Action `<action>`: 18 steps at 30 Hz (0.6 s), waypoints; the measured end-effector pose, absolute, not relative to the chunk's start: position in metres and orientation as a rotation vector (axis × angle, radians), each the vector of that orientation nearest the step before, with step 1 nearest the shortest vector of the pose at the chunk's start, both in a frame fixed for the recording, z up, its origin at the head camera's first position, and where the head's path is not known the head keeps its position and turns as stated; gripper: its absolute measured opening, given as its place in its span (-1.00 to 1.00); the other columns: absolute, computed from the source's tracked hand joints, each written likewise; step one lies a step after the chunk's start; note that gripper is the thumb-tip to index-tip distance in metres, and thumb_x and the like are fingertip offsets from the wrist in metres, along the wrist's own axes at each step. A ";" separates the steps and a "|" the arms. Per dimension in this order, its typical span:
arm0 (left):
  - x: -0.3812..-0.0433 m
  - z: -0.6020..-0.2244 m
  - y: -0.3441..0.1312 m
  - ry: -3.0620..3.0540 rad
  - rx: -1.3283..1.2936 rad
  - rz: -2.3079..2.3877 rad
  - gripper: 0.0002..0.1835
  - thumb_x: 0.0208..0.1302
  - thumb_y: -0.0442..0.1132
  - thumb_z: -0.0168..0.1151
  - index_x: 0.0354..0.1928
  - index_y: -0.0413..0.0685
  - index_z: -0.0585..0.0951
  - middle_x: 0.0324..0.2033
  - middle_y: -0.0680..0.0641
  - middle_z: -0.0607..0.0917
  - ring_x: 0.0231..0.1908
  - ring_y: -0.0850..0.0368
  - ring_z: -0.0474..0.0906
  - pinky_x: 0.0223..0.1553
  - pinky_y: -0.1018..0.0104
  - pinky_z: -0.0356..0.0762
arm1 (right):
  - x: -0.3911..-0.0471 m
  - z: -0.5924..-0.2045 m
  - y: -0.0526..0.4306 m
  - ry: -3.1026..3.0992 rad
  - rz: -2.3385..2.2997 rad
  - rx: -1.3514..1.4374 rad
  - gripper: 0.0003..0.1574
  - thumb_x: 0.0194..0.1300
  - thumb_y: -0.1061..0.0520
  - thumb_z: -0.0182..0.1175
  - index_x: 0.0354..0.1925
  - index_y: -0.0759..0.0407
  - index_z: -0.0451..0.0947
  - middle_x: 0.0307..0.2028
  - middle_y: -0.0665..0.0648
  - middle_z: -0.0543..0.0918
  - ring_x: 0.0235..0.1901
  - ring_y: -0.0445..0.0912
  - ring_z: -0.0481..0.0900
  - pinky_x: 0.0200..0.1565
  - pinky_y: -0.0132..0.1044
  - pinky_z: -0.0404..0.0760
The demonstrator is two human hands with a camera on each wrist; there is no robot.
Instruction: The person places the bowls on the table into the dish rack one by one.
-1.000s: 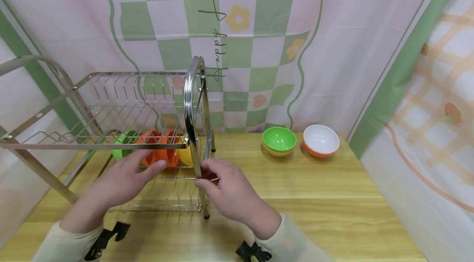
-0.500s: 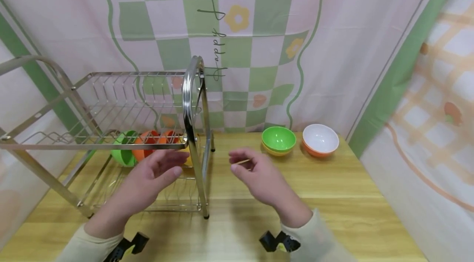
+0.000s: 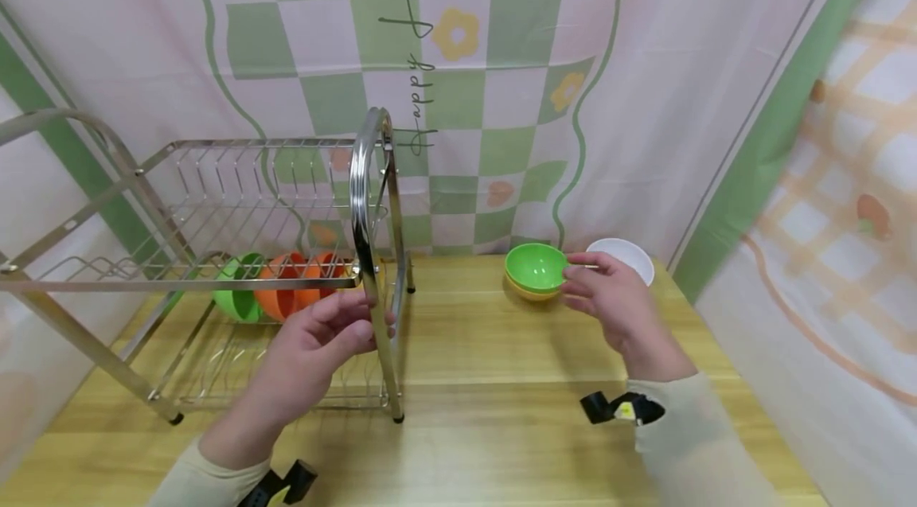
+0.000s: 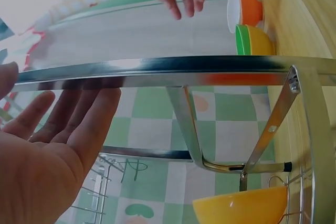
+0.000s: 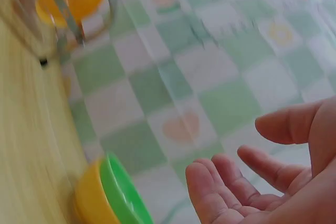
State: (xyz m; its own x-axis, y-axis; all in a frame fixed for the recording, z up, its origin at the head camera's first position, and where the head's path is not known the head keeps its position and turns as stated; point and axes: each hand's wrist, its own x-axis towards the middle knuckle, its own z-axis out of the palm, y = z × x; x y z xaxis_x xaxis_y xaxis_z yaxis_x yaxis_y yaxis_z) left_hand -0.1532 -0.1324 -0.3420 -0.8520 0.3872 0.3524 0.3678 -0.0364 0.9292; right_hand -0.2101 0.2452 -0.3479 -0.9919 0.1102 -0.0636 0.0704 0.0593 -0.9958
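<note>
My left hand [image 3: 315,356] is at the front right post of a two-tier metal dish rack [image 3: 363,196], fingers loosely bent. In the left wrist view its fingertips overlap the post, and the palm is empty. My right hand [image 3: 619,304] reaches over the table with relaxed fingers, nothing in it. Its fingertips overlap the rim of a green bowl [image 3: 533,267], which is nested in a yellow bowl [image 5: 93,195]. Partly hidden behind that hand stands a bowl, white inside [image 3: 630,254], with an orange outside [image 4: 251,9].
On the rack's lower tier, a green bowl [image 3: 236,296], two orange bowls [image 3: 275,296] and a yellow bowl [image 4: 244,208] stand on edge in a row. The upper tier [image 3: 236,212] is bare wire. A checkered curtain [image 3: 458,101] hangs behind the wooden table [image 3: 473,427].
My right hand has left the rack's post and moved right to the stacked bowls. The left hand has shifted right, from in front of the racked bowls to the post.
</note>
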 end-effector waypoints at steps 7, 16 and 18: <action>-0.151 -0.343 -0.124 2.506 0.758 1.934 -0.86 0.38 -0.26 0.29 -0.07 -0.11 0.65 -0.21 -0.02 0.73 -0.20 0.04 0.67 -0.14 0.20 0.68 | -0.228 -0.345 0.304 -2.230 2.107 -0.323 -0.67 0.48 0.21 0.09 0.14 0.29 0.35 -0.20 0.03 0.55 -0.30 -0.19 0.64 -0.14 -0.28 0.69; -0.149 -0.341 -0.120 2.665 0.699 1.827 -0.90 0.35 -0.18 0.33 -0.15 0.02 0.68 -0.31 0.10 0.70 -0.28 0.15 0.65 -0.24 0.25 0.69 | -0.252 -0.340 0.371 -2.463 1.848 -0.445 -0.52 0.51 0.10 0.02 0.27 0.29 0.29 0.00 0.12 0.47 -0.17 -0.19 0.48 -0.10 -0.37 0.64; -0.149 -0.340 -0.120 2.667 0.684 1.814 -0.90 0.35 -0.17 0.32 -0.15 0.03 0.68 -0.31 0.10 0.70 -0.28 0.16 0.65 -0.23 0.26 0.68 | -0.257 -0.340 0.381 -2.550 1.786 -0.454 -0.31 0.53 0.06 0.00 0.41 0.43 0.11 0.14 0.26 0.38 -0.09 -0.12 0.46 -0.04 -0.33 0.63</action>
State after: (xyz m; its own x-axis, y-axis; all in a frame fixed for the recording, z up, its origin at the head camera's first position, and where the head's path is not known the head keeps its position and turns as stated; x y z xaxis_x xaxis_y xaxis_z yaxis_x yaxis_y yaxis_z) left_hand -0.1488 -0.1201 -0.3403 -0.9024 0.2481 0.3523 0.4189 0.3129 0.8524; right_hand -0.2573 0.3813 -0.3399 -0.9583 0.2314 -0.1677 0.2368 0.3141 -0.9194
